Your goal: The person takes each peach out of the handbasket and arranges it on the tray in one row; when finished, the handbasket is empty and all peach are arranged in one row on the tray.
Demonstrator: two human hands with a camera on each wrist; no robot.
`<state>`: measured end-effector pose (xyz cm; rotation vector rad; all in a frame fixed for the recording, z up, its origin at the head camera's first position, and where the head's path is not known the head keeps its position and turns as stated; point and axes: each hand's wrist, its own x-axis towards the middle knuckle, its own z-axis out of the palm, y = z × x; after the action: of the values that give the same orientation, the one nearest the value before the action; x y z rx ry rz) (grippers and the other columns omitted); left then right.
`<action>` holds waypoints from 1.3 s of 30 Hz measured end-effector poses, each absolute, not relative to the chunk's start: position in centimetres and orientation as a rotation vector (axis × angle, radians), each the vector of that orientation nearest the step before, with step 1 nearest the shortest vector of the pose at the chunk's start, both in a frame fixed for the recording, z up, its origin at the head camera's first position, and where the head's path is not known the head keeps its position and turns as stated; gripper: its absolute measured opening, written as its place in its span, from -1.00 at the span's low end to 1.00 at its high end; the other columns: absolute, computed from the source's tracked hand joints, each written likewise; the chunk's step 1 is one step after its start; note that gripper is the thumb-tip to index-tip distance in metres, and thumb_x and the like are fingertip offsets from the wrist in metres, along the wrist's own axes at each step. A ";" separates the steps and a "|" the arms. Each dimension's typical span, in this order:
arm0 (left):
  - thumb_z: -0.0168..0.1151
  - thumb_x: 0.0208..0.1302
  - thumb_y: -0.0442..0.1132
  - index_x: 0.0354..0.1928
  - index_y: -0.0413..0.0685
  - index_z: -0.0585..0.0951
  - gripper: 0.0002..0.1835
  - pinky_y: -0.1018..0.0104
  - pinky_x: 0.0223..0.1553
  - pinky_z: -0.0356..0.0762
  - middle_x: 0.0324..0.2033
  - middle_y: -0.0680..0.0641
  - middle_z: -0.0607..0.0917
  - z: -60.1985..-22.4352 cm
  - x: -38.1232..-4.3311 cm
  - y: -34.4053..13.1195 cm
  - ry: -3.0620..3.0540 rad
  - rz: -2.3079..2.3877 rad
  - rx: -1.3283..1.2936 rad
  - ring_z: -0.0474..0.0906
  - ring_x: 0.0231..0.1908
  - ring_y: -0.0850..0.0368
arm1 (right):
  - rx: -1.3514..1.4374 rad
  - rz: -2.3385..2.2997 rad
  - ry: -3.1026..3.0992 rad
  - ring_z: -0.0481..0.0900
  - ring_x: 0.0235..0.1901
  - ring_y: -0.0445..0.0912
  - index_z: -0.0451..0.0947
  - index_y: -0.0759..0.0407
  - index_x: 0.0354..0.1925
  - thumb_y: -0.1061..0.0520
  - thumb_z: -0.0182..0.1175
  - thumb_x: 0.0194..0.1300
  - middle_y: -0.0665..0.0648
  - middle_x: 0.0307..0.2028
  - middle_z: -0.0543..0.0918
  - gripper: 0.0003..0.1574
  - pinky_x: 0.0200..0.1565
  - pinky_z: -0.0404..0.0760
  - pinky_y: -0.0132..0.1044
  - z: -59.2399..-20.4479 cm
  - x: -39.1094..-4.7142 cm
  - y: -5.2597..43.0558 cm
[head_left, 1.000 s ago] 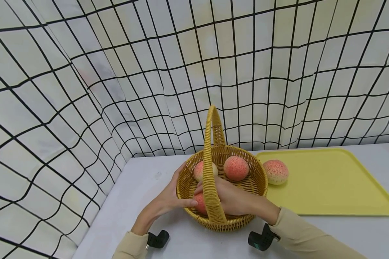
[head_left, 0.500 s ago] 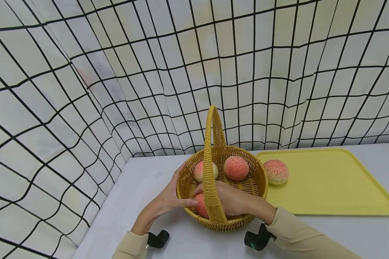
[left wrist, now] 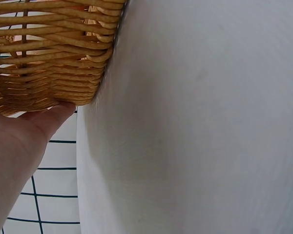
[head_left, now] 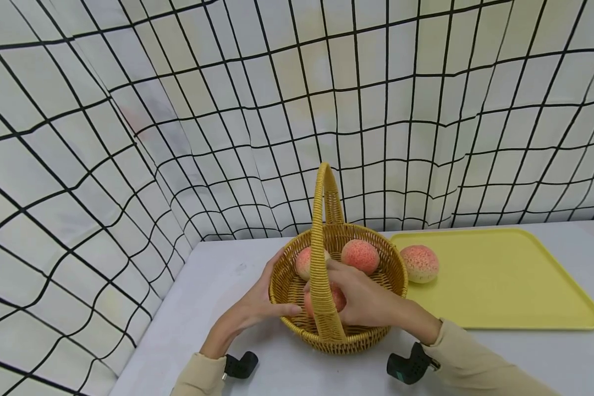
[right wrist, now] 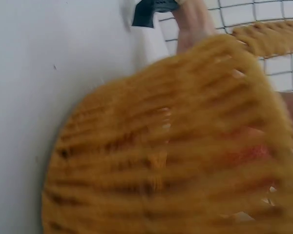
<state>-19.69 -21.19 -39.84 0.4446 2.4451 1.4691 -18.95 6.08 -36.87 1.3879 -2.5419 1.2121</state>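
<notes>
A yellow-brown wicker basket [head_left: 348, 346] with a tall arched handle stands on the white table. My left hand [head_left: 257, 300] holds its left side, thumb over the rim and fingers outside; in the left wrist view those fingers [left wrist: 58, 116] press the woven wall. Inside the basket, my right hand [head_left: 363, 297] grips a pink peach [head_left: 339, 298] partly hidden behind the handle. Two more peaches lie farther back, one pink and cream [head_left: 303, 264] at left, one pinker [head_left: 360, 256] at right. Blurred weave [right wrist: 151, 146] fills much of the right wrist view.
A yellow tray [head_left: 505, 280] lies right of the basket. One peach [head_left: 419, 264] sits on its left end, close to the basket rim. Black netting [head_left: 386, 132] over white sheeting rises behind the table and along the left.
My right hand has shifted the gripped peach up and slightly right, away from the basket's near-left wall and my left thumb. The left hand has stayed in place on the basket.
</notes>
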 end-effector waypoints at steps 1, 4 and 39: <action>0.64 0.04 0.09 0.70 0.21 -0.22 0.41 -0.28 0.48 0.15 0.62 -0.26 0.05 -39.9 -19.7 -21.2 2.445 1.470 0.448 0.09 0.55 -0.28 | 1.351 1.193 -2.532 0.53 0.14 -0.13 0.64 0.02 0.15 0.09 0.65 0.10 -0.04 0.11 0.59 -0.34 0.20 0.60 -0.09 -36.7 -18.9 6.6; 0.63 0.05 0.06 0.70 0.18 -0.22 0.40 -0.31 0.48 0.12 0.62 -0.28 0.03 -39.9 -19.8 -21.3 2.445 1.474 0.451 0.08 0.55 -0.32 | 1.285 1.191 -2.459 0.53 0.18 -0.08 0.64 -0.02 0.15 0.17 0.68 0.03 -0.05 0.12 0.59 -0.29 0.18 0.64 -0.04 -35.8 -18.8 8.6; 0.68 -0.04 0.14 0.70 0.28 -0.20 0.46 -0.26 0.51 0.04 0.64 -0.18 0.00 -40.0 -19.7 -21.2 2.420 1.499 0.437 0.03 0.58 -0.24 | 0.701 0.908 -2.422 0.45 -0.11 -0.47 0.62 0.08 0.13 0.33 0.74 -0.23 -0.24 0.04 0.51 -0.10 -0.40 0.63 -0.43 -38.6 -19.9 28.3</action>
<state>-19.75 -21.18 -39.97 0.4366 2.4204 1.4995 -19.89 28.32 -38.61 0.7007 -2.4219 0.9080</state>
